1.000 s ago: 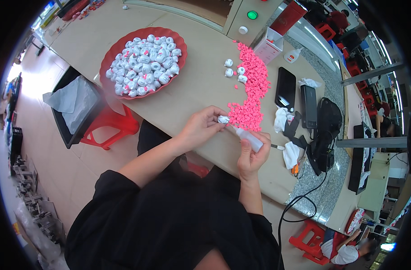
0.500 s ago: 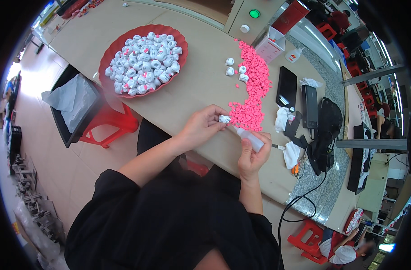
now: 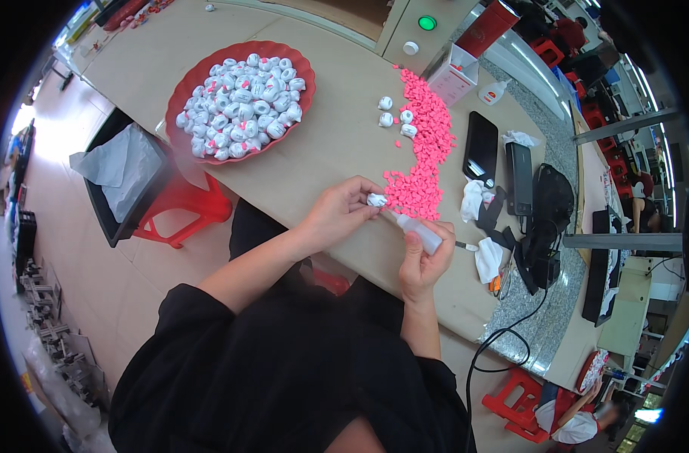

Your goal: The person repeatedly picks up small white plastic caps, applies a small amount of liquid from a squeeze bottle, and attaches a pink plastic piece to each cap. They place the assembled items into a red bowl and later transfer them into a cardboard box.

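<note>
**Ball [image 3: 376, 200] pinched left, bottle [image 3: 421, 234] gripped right**

Holds the ball clamped between thumb and fingertips of the left hand [image 3: 337, 210], just above the table [image 3: 344, 121]. Looks light, perhaps easily dented; seems best pinched by opposite sides.

Keeps the bottle wrapped in the right hand [image 3: 426, 266], at 4 o'clock from the ball, nozzle toward 10. Looks light, soft-walled, likely squeezable and a little slippery; best held round the body.

From the ball, at 10 o'clock: red bowl [image 3: 197, 75], heaped with white balls [image 3: 261, 109], pink specks among them. At 9: black bin [image 3: 101, 204], with white sheets [image 3: 132, 174]. At 1, beyond pink pieces [image 3: 433, 132]: open box [image 3: 452, 84], contents unclear.
</note>
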{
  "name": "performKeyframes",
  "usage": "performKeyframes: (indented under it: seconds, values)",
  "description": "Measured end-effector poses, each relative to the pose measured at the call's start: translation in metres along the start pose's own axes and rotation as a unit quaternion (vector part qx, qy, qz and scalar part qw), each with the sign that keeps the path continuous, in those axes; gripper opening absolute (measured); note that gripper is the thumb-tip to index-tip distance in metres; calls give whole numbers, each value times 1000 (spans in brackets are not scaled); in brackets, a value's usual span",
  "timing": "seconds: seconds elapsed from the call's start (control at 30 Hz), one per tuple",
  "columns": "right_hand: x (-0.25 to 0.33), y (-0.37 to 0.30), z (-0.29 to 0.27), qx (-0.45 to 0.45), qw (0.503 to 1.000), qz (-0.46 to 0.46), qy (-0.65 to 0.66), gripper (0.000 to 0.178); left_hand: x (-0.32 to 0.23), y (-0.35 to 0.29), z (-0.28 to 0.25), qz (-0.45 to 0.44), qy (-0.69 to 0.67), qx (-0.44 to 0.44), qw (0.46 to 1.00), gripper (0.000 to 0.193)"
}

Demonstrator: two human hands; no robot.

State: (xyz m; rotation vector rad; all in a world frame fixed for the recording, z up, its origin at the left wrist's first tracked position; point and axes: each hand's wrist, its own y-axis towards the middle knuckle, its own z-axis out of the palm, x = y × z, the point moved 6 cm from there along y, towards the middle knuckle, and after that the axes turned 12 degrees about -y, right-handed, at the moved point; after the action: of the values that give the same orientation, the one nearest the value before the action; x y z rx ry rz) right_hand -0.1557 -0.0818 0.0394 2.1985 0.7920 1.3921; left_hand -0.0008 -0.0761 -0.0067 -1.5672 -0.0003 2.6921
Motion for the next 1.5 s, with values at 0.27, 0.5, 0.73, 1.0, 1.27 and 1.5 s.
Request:
performKeyframes:
  seconds: [0.27, 0.5, 0.73, 1.0, 1.27, 1.5]
  values:
    - [-1, 0, 1, -2, 1000, 10, 11, 23, 2, 1, -1, -2, 1, 3, 1000, 23]
    - [2, 1, 1, -9, 1000, -7, -8, 23, 2, 1, -1, -6, -8, -1, 1000, 24]
    - [13, 4, 0, -28, 996, -51, -63, 22, 3, 1, -2, -12, -14, -5, 1000, 24]
    - [12, 3, 0, -32, 995, -56, -69, 22, 1, 0, -2, -12, -11, -9, 1000, 23]
    - [5, 1, -2, -25, 997, -38, -68, 23, -2, 0, -1, -12, -10, -16, 1000, 23]
    - [4, 1, -2, -17, 998, -27, -57, 23, 0, 1, -2, -5, -14, -13, 1000, 22]
